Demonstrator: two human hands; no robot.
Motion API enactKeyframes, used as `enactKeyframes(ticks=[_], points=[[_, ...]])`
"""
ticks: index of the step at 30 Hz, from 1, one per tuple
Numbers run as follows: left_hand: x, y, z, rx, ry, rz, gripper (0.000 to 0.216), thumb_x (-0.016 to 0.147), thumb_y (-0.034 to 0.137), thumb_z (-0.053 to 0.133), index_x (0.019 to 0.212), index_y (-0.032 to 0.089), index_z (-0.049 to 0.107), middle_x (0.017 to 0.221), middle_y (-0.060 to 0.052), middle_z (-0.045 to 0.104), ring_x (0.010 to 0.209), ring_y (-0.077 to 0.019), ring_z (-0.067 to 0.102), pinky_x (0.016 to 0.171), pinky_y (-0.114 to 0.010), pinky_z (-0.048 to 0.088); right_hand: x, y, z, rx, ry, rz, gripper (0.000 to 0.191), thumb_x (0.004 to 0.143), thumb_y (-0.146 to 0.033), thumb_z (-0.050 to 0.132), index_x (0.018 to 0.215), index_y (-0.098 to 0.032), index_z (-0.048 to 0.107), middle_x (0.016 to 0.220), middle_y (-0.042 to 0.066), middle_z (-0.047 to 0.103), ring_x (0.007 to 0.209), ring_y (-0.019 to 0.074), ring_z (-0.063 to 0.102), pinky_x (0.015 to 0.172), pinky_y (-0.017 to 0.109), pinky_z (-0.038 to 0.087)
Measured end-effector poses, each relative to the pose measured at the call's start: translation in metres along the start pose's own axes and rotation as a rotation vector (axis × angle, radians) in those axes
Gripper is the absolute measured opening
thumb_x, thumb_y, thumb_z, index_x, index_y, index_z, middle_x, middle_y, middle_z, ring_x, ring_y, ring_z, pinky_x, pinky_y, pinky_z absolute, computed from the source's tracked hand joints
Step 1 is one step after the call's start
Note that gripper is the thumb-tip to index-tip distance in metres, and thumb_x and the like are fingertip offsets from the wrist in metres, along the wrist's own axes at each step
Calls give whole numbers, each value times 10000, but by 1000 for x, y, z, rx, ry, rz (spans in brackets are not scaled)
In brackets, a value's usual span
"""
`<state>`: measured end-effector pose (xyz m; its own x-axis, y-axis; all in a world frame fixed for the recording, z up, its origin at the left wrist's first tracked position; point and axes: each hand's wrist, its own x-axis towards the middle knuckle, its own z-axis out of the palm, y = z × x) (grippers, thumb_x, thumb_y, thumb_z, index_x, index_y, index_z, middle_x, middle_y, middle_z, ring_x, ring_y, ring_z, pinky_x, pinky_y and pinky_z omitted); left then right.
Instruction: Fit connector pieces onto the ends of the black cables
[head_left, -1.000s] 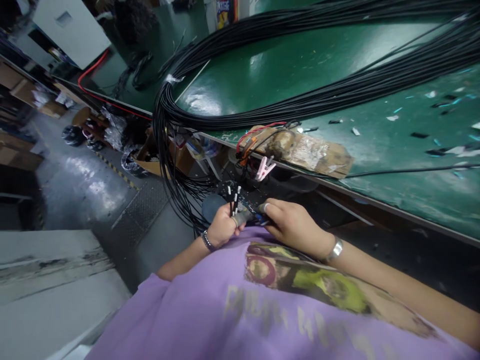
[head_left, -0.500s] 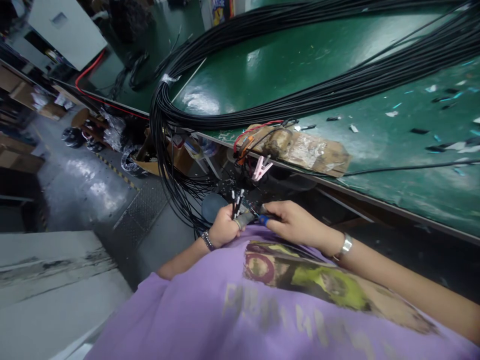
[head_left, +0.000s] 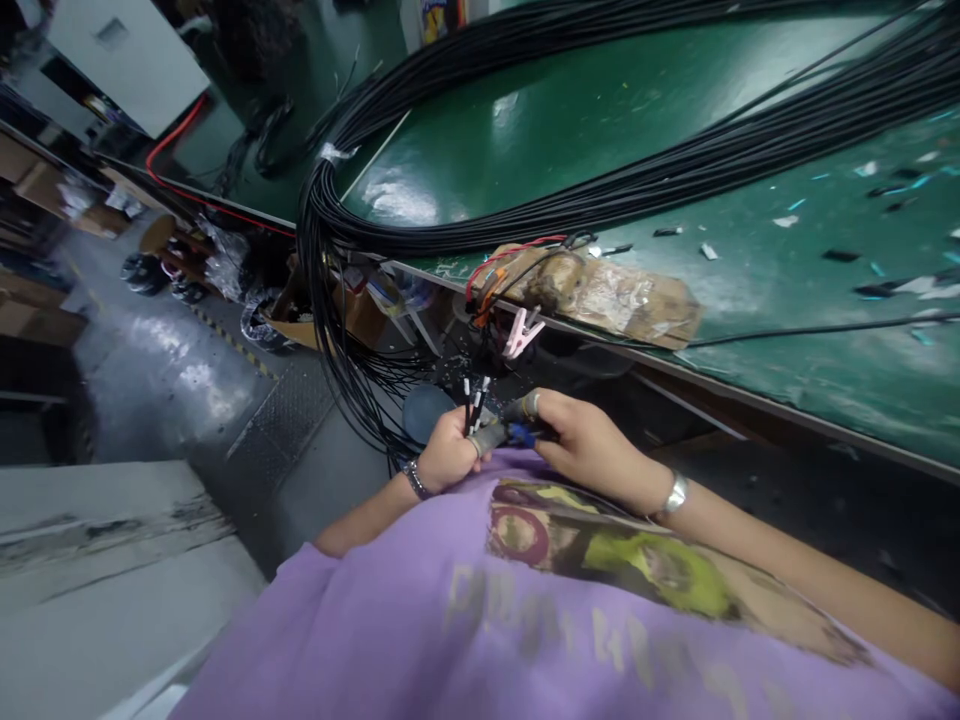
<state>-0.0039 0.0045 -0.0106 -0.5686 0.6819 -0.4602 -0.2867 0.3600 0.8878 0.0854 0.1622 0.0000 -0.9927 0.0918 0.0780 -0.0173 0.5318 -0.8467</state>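
Observation:
My left hand (head_left: 448, 455) is closed round several black cables (head_left: 475, 408) whose white-tipped ends stick up above its fist. A grey cover wraps its thumb, which points toward my right hand. My right hand (head_left: 574, 430) is pinched right beside the left thumb, with a grey cover on one finger and a blue one on another. What lies between its fingertips is small and hidden by the covers. Both hands are just in front of my purple shirt, below the bench edge.
A long bundle of black cable (head_left: 480, 235) lies on the green bench (head_left: 600, 120) and hangs over its edge at left. A taped cardboard piece (head_left: 637, 305) and a pink clip (head_left: 522, 333) are at the bench edge. Scraps (head_left: 840, 256) litter the right side.
My right hand has shifted slightly left, and its fingers have come up against the left thumb. The left hand keeps its hold on the cables.

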Motion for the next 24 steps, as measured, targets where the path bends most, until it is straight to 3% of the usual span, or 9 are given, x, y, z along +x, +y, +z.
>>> enactKeyframes(ticks=[5, 8, 9, 11, 14, 15, 20, 24], points=[[-3, 1, 2, -37, -41, -32, 456, 591, 526, 738, 633, 164, 465, 448, 71, 488, 325, -26, 359, 345, -166, 250, 7, 18, 8, 420, 14, 275, 257, 754, -441, 606, 695, -199, 544, 639, -1, 556, 590, 136, 481, 561, 270, 425], [-8, 2, 0, -75, -55, -38, 465, 574, 532, 750, 633, 166, 471, 429, 76, 472, 316, -23, 337, 339, -167, 239, 11, 35, 3, 555, 339, 526, 406, 667, -566, 662, 606, -226, 448, 492, -51, 408, 446, 94, 324, 411, 239, 280], [-9, 1, -1, -98, -45, -39, 468, 573, 540, 749, 634, 165, 475, 427, 76, 471, 313, -23, 333, 335, -167, 231, 12, 37, 0, 584, 384, 574, 447, 651, -594, 659, 570, -232, 408, 470, -59, 370, 426, 84, 280, 394, 238, 241], [-9, -1, -4, -158, -4, -26, 471, 580, 559, 738, 637, 161, 492, 427, 70, 474, 305, -23, 329, 325, -168, 208, 12, 32, -5, 541, 335, 553, 477, 641, -623, 651, 540, -228, 404, 460, -58, 358, 425, 79, 270, 399, 240, 236], [-5, -6, -7, -227, 52, 16, 458, 610, 561, 718, 625, 153, 511, 432, 58, 483, 305, -25, 336, 319, -172, 205, 10, 10, -6, 470, 2, 389, 473, 623, -603, 676, 501, -212, 441, 465, -42, 396, 468, 96, 346, 457, 251, 329], [-4, -7, -7, -240, 61, 25, 452, 618, 554, 717, 618, 153, 508, 432, 56, 485, 306, -26, 339, 318, -174, 209, 9, 3, -5, 449, -35, 333, 430, 638, -579, 673, 531, -207, 485, 503, -28, 451, 509, 114, 402, 497, 261, 370], [-2, -4, -4, -239, 49, 22, 445, 615, 537, 728, 609, 156, 499, 430, 57, 486, 303, -28, 346, 322, -175, 232, 12, -11, 1, 398, 54, 237, 254, 702, -450, 637, 750, -204, 595, 774, 35, 644, 756, 194, 563, 733, 331, 468], [-4, -3, -2, -212, 46, 13, 470, 600, 549, 735, 583, 153, 483, 426, 55, 482, 302, -28, 361, 317, -170, 224, 17, -9, 1, 436, 57, 292, 339, 700, -531, 632, 704, -196, 583, 709, 26, 629, 668, 166, 534, 686, 318, 474]])
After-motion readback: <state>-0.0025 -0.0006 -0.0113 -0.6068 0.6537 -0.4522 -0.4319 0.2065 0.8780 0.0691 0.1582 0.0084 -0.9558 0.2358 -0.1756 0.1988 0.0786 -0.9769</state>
